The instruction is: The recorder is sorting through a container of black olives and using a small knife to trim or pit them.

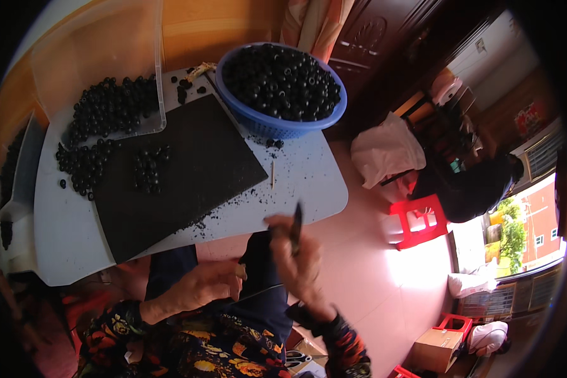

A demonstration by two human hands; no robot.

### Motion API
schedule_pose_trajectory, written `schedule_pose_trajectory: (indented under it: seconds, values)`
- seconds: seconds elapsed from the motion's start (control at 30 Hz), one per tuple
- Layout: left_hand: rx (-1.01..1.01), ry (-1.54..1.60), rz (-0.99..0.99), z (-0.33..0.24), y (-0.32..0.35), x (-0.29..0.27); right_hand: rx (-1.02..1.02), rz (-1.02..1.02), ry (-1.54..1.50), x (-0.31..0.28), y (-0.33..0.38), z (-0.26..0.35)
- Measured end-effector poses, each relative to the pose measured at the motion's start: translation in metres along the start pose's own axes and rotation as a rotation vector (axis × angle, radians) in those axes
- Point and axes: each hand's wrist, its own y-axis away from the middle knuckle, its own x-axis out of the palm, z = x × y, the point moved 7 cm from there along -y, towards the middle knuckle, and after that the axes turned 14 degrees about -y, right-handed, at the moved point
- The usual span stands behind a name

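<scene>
Below table edge, right hand (299,261) fingers pinch dark tool (295,228); left hand (205,283) curled.

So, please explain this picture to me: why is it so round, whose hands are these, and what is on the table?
There is no machine here. A person wears a wide fisheye camera on the head, looking down, so straight edges bend near the rim. The two forearms from the lower edge are that person's own. The right hand holds a thin dark tool, upright. The left hand pinches something small; I cannot tell what. Both hands are over the lap, just off the table's near edge. On the pale table lies a black mat with small black beads on it. A blue basket full of beads stands at the far side, and more beads lie in a clear tray.
</scene>
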Motion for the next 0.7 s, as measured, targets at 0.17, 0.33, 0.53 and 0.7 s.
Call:
schedule_pose_trajectory:
  seconds: [0.17,0.33,0.53,0.7]
  values:
    - [0.034,0.053,0.033,0.012,0.01,-0.007,-0.36,-0.106,0.221,-0.027,-0.131,0.061]
    - [-0.037,0.061,-0.025,-0.002,0.011,-0.016,-0.54,-0.189,0.451,-0.033,-0.231,0.085]
    - [0.085,-0.022,0.014,-0.01,0.02,-0.028,-0.457,-0.088,0.755,0.0,-0.275,0.072]
    - [0.074,0.028,0.013,-0.005,0.026,-0.031,-0.4,-0.055,0.848,0.006,-0.283,0.064]
